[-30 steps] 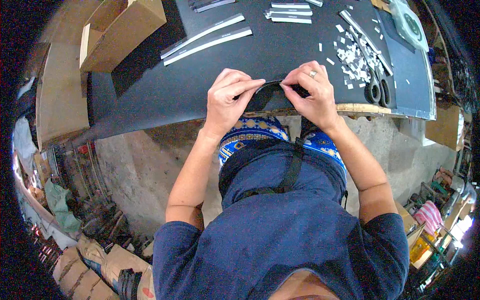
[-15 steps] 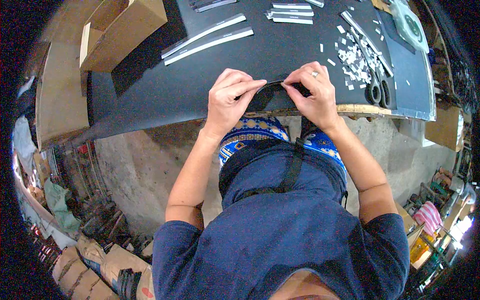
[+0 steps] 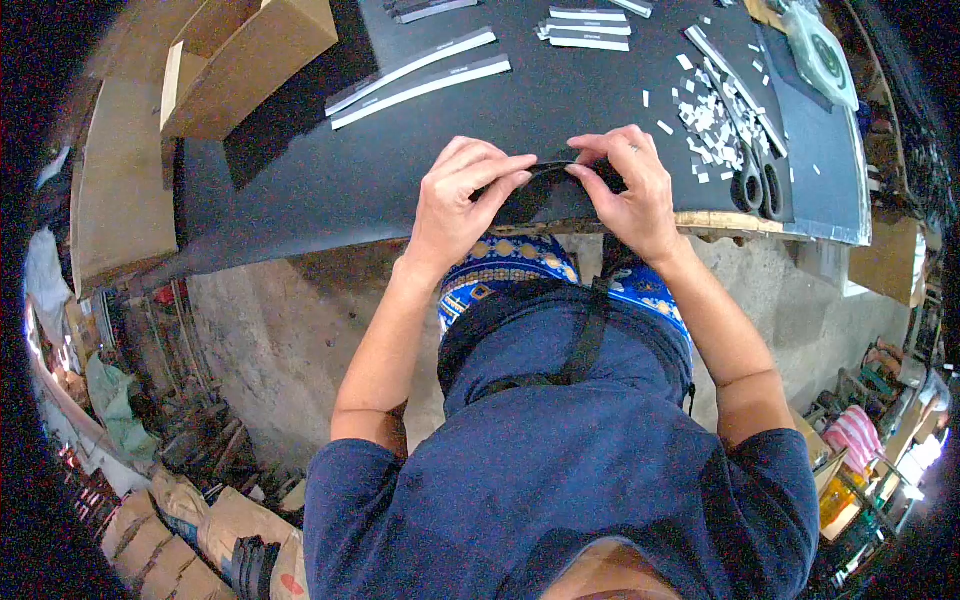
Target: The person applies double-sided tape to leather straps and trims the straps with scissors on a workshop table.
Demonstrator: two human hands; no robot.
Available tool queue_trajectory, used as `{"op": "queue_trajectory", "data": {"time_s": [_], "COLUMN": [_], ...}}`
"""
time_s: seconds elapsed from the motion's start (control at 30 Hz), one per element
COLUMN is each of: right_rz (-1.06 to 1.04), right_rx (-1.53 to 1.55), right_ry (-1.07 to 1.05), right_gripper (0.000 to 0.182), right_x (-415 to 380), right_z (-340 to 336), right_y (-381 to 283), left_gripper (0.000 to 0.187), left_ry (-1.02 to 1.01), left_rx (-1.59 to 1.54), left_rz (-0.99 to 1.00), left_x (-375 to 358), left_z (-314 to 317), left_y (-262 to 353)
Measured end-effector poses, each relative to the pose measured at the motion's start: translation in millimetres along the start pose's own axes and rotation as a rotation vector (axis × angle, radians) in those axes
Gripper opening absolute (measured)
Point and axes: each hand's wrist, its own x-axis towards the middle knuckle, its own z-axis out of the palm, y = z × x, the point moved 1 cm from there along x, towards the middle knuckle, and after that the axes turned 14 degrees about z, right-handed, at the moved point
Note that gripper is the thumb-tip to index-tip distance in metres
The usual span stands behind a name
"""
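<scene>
A thin black strip [image 3: 550,164] spans the gap between my two hands, just above the table's front edge. My left hand [image 3: 462,190] pinches its left end between thumb and fingertips. At the other end, my right hand [image 3: 632,180], with a ring on one finger, is closed on the strip with thumb and index finger. Most of the strip's length is short or hidden by the fingers. To the right of my right hand lie scissors [image 3: 752,188] with black handles, beside a heap of small white and dark cut pieces [image 3: 712,125].
Long black-and-white strips [image 3: 425,88] lie on the black tabletop [image 3: 300,200], with shorter bundled strips [image 3: 590,30] farther back. An open cardboard box [image 3: 250,75] stands at the left. A clear plastic bag with a roll [image 3: 822,55] sits at the far right.
My right thumb and index finger have shifted slightly on the strip, with the index finger lifted a little. The left hand keeps its pinch almost unmoved.
</scene>
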Motion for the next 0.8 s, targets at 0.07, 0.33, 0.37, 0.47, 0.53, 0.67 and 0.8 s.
{"op": "queue_trajectory", "data": {"time_s": [0.07, 0.33, 0.37, 0.47, 0.53, 0.67, 0.8], "right_rz": [-0.001, 0.049, 0.11, 0.214, 0.298, 0.465, 0.559], "right_rx": [0.01, 0.085, 0.134, 0.289, 0.413, 0.63, 0.782], "right_ry": [-0.006, -0.035, -0.077, -0.157, -0.225, -0.311, -0.322], "right_gripper": [0.032, 0.038, 0.039, 0.041, 0.043, 0.042, 0.04], "right_x": [0.7, 3.2, 4.4, 11.1, 14.8, 14.0, 3.9], "right_z": [-0.6, -2.3, -4.1, -15.2, -23.9, -41.2, -47.0], "right_y": [0.2, -0.4, -1.3, -1.4, 0.2, -1.3, 6.4], "left_gripper": [0.026, 0.026, 0.026, 0.023, 0.018, 0.015, 0.016], "left_ry": [-0.028, -0.086, -0.092, -0.064, -0.044, -0.032, -0.076], "left_rx": [0.004, 0.107, 0.105, -0.019, -0.286, -0.686, -0.794], "left_rz": [0.004, 0.114, 0.125, -0.024, -0.19, -0.526, -0.589], "left_x": [4.8, 16.2, 16.3, 20.4, 27.7, 35.5, 38.7], "left_z": [-2.6, 20.4, 21.5, 20.5, 14.8, 14.3, 22.9], "left_y": [3.4, 9.5, 10.3, 16.5, 20.6, 24.1, 25.2]}}
